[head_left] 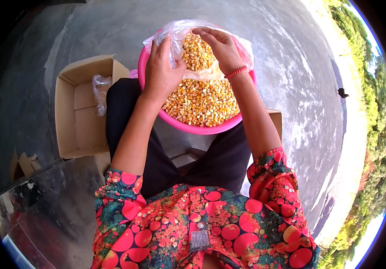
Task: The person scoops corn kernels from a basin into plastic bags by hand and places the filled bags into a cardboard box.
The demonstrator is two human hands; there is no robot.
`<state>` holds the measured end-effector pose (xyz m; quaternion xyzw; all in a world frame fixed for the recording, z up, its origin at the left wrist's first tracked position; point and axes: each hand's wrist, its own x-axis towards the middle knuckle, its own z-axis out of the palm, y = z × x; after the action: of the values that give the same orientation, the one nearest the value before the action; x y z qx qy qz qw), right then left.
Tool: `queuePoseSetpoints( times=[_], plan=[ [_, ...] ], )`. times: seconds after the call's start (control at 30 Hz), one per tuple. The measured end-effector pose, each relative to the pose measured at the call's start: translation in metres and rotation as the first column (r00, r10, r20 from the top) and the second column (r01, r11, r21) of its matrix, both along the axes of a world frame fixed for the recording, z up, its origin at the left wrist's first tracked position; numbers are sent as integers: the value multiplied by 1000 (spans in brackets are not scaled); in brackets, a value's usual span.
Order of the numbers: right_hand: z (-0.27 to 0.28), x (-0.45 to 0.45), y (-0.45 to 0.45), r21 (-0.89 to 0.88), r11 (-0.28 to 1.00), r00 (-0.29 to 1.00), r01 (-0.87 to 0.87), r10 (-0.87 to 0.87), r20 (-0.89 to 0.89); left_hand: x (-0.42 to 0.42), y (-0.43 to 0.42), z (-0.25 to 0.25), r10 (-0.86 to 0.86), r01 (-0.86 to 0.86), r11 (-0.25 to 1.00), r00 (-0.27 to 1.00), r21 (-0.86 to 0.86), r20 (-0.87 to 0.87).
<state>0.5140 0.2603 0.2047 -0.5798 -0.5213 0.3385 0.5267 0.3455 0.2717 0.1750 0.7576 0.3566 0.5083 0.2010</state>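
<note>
Here the left hand [161, 74] pinches a crinkly clear bag [177, 30] of kernels [197, 53]; whether the right hand [224, 50] grips is unclear.

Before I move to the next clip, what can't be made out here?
Head view throughout:
Basin floor: covered by corn.
Whether the right hand grips the bag: its fingers hide the contact.
Right box: mostly behind the right arm.
Bird: too small for detail.
Glossy panel: cut off by the rounded edge.
</note>
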Motion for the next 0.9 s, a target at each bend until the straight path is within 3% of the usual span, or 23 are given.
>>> queuePoseSetpoints(
  times=[0.1,0.17,0.23,0.3,0.33,0.43,0.63,0.8,0.9],
  plan=[
    [12,1,-32,-45,996,994,-80,76,-80,0,2,-1,1,-1,1000,1000,-1,7],
    [17,5,-60,-165,962,974,-219,205,-102,1,4,-6,10,-10,1000,1000,6,19],
    [10,5,-86,-262,919,953,-294,304,0,-1,4,-7,22,-23,1000,999,13,27],
    [-12,9,-100,-89,956,824,-279,286,490,-1,3,-6,25,-25,1000,1000,9,19],
    [-18,9,-105,-15,962,727,-274,217,651,-1,3,-6,21,-21,1000,1000,9,18],
    [-43,8,-110,15,982,646,-190,114,755,1,4,-7,-4,4,1000,999,3,40],
    [-56,-12,-111,4,967,517,-253,132,846,0,2,-4,-3,3,1000,999,7,39],
    [-67,-5,-101,125,950,549,-287,56,834,-3,2,-2,32,-33,999,999,43,29],
    [-62,-3,-96,21,971,565,-238,120,816,-5,1,1,72,-71,996,997,47,-10]
  ],
)
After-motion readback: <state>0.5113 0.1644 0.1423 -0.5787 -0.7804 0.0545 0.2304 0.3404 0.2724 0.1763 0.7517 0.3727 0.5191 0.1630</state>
